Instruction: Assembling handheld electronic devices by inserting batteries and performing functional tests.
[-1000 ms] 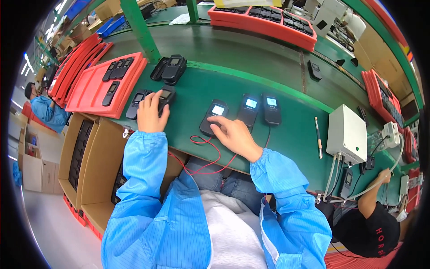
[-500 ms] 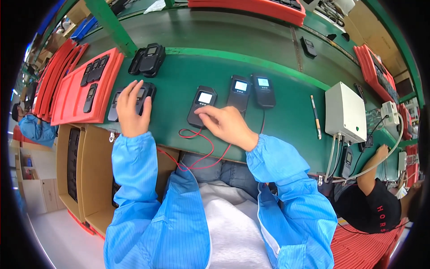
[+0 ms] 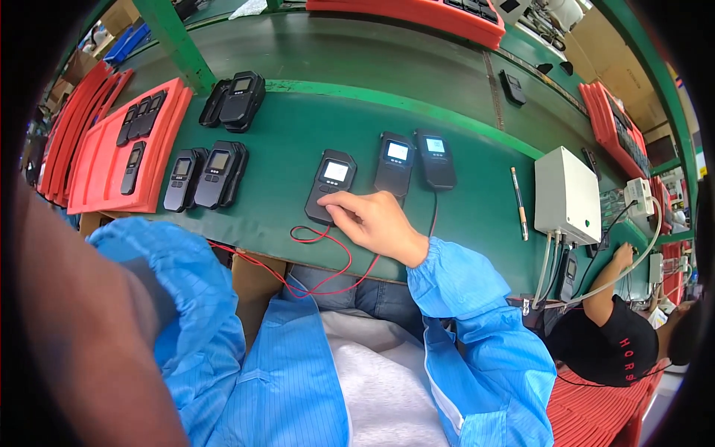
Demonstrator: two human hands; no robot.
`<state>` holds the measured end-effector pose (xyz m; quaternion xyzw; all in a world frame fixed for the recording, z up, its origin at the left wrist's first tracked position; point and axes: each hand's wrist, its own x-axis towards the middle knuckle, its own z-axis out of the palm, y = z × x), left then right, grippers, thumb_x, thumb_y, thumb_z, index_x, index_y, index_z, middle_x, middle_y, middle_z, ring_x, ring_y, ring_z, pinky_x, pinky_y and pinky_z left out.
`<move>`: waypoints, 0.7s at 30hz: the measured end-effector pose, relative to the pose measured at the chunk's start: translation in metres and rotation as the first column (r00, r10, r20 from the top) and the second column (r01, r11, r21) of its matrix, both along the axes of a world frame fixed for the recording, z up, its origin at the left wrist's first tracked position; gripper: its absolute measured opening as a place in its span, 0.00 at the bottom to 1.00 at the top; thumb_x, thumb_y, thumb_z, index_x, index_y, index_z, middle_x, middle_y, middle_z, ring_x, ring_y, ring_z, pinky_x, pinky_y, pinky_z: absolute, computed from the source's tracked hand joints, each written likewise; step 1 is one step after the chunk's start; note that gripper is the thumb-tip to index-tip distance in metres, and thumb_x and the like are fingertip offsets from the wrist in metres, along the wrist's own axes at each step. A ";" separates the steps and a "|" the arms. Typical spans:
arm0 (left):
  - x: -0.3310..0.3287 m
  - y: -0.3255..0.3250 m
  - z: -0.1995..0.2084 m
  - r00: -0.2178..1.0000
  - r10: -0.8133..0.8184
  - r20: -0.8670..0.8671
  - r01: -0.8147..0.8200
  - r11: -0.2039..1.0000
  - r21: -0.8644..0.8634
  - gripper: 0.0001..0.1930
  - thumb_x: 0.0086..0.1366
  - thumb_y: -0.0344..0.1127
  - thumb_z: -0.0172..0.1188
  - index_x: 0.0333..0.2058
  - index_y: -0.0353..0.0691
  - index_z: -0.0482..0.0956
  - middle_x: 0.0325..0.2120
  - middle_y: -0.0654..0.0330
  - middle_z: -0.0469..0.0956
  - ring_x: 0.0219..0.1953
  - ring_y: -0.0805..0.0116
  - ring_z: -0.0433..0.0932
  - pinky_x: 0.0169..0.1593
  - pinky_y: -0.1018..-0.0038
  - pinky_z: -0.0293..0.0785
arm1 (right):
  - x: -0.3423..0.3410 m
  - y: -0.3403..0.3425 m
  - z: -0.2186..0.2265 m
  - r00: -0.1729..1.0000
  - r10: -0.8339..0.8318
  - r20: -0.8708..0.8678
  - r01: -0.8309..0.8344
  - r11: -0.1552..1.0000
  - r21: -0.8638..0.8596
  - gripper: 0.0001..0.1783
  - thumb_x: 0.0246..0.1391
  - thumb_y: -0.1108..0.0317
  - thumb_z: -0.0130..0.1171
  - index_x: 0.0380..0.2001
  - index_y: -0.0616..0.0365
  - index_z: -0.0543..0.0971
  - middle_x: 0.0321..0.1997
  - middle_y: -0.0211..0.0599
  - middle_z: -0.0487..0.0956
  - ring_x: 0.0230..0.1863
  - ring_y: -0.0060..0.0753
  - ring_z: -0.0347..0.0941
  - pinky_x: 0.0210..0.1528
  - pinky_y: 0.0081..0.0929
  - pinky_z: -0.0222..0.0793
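Note:
My right hand (image 3: 376,222) rests on the lower end of a black handheld device (image 3: 328,184) with a lit white screen, fingers curled together and fingertips on its front below the screen. A red wire (image 3: 348,252) loops from its bottom end over the table edge. Beyond my right hand lie two more handheld devices with lit screens, a middle one (image 3: 394,162) and a right one (image 3: 436,158) with a dark cable. My left hand (image 3: 82,320) is raised very near the camera as a large blur beside its blue sleeve (image 3: 186,290); its fingers cannot be made out.
Two unlit devices (image 3: 216,175) lie left on the green table (image 3: 283,134), with another pair (image 3: 242,104) behind them. A red tray (image 3: 97,175) holds several devices. At right are a pen (image 3: 519,203), a white box (image 3: 567,195) with cables, and another person (image 3: 607,339) working.
My left hand has left the unlit devices at the left and come up close to the camera. My right hand stays on the lit device. The whole view has shifted slightly.

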<state>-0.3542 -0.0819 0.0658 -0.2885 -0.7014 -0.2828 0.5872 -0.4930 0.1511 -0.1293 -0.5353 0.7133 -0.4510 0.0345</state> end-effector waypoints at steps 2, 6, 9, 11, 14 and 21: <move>-0.013 0.015 -0.005 1.000 -0.004 0.015 0.004 1.000 0.010 0.33 0.64 0.53 0.53 0.60 0.35 0.68 0.54 0.42 0.71 0.59 0.42 0.68 0.65 0.44 0.58 | -0.001 0.002 0.000 1.000 -0.005 0.004 0.005 1.000 -0.008 0.09 0.57 0.69 0.58 0.41 0.52 0.82 0.22 0.41 0.80 0.21 0.39 0.78 0.21 0.31 0.70; -0.032 0.009 -0.011 0.998 -0.009 0.055 0.008 1.000 0.017 0.33 0.64 0.52 0.54 0.60 0.34 0.68 0.55 0.42 0.71 0.59 0.43 0.68 0.65 0.45 0.59 | -0.007 -0.004 -0.001 1.000 -0.005 -0.005 0.005 1.000 -0.030 0.09 0.57 0.69 0.59 0.41 0.52 0.82 0.21 0.41 0.80 0.20 0.39 0.78 0.21 0.30 0.70; -0.031 0.003 -0.011 0.997 -0.012 0.070 0.011 1.000 0.006 0.32 0.64 0.51 0.54 0.60 0.33 0.68 0.55 0.42 0.70 0.59 0.43 0.68 0.65 0.46 0.59 | -0.002 0.000 -0.001 1.000 -0.009 0.009 0.009 1.000 0.002 0.09 0.56 0.69 0.59 0.40 0.52 0.82 0.21 0.41 0.80 0.20 0.38 0.77 0.21 0.29 0.70; -0.028 0.011 -0.014 0.997 -0.016 0.079 0.015 1.000 0.006 0.32 0.63 0.50 0.55 0.60 0.32 0.67 0.56 0.42 0.70 0.59 0.43 0.68 0.65 0.47 0.59 | -0.002 0.004 -0.001 1.000 -0.015 0.013 0.015 1.000 0.024 0.09 0.56 0.70 0.59 0.40 0.52 0.82 0.21 0.41 0.80 0.20 0.38 0.77 0.21 0.29 0.69; -0.039 0.017 -0.016 0.996 -0.025 0.091 0.025 1.000 0.007 0.32 0.63 0.49 0.55 0.60 0.32 0.67 0.56 0.43 0.70 0.59 0.44 0.68 0.65 0.48 0.59 | -0.003 0.006 0.002 0.999 -0.015 0.046 0.015 1.000 0.003 0.09 0.56 0.70 0.59 0.40 0.54 0.82 0.21 0.41 0.79 0.19 0.37 0.77 0.21 0.28 0.69; -0.043 0.003 -0.027 0.989 -0.048 0.138 0.047 0.999 0.007 0.32 0.63 0.47 0.57 0.60 0.30 0.66 0.57 0.43 0.69 0.59 0.45 0.68 0.65 0.50 0.60 | -0.016 0.016 0.022 0.998 -0.061 -0.005 0.059 0.981 -0.183 0.09 0.57 0.72 0.58 0.41 0.56 0.83 0.22 0.39 0.80 0.19 0.31 0.76 0.21 0.26 0.68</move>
